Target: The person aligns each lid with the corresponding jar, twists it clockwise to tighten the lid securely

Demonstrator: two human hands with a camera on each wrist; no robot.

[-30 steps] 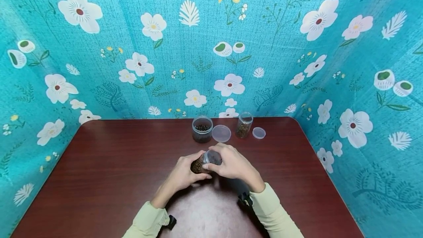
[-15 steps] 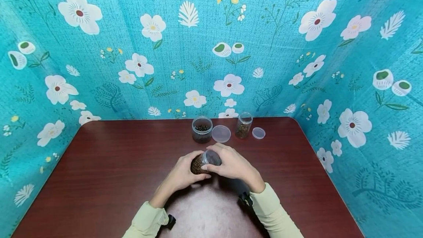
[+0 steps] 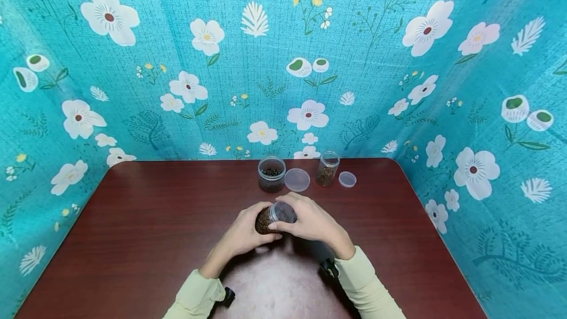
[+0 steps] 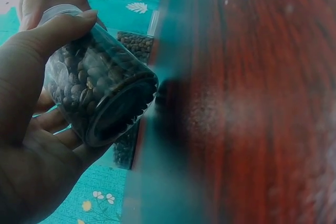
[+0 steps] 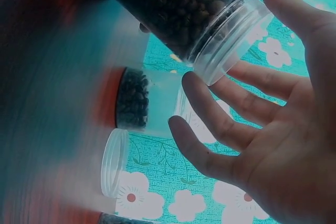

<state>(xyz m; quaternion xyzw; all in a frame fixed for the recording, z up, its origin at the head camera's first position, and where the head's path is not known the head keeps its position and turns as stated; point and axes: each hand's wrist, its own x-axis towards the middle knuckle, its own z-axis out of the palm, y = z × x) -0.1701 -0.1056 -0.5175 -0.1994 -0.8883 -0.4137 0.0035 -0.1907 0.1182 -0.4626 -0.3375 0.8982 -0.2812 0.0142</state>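
My left hand grips a clear jar filled with dark coffee beans. In the left wrist view the thumb lies along its side and the fingers curl beneath. The jar is tilted, its mouth end toward my right hand. That hand holds the clear screw lid at the mouth, with thumb on one side and fingertips on the rim. Behind the hands stands a wide open jar partly filled with dark beans, and a flat clear lid lies beside it.
Farther right, a slim open jar holds brownish contents, with a small clear lid lying next to it. All rest near the back edge of the dark red wooden table. A turquoise flowered cloth hangs behind.
The lid end of the held jar has shifted slightly to the left under my right hand. Both hands stay in nearly the same place, and the other jars have not moved.
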